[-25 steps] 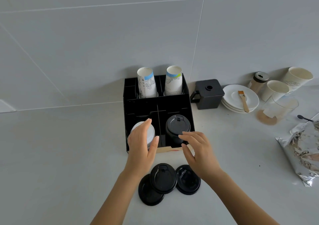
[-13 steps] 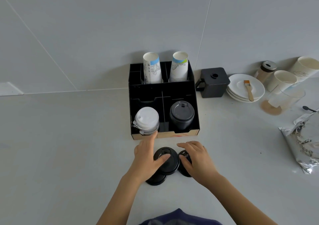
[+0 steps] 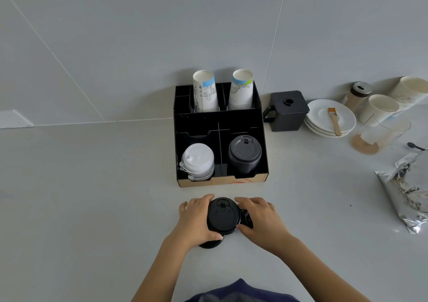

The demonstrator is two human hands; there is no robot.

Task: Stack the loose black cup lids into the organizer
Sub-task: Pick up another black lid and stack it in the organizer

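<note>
Both hands (image 3: 231, 218) cup the top lid (image 3: 222, 216), fingers curled around it; squeezed unevenly, the lids (image 3: 212, 243) beneath could slide apart.

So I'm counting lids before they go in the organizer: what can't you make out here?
- Loose black plastic cup lids: head view; the top one and both hands, left and right, cover those beneath, so no count.
- Stack of black lids in the black organizer: its depth is hidden by the compartment walls.
- Crumpled foil bag: cut off by the right edge.
</note>
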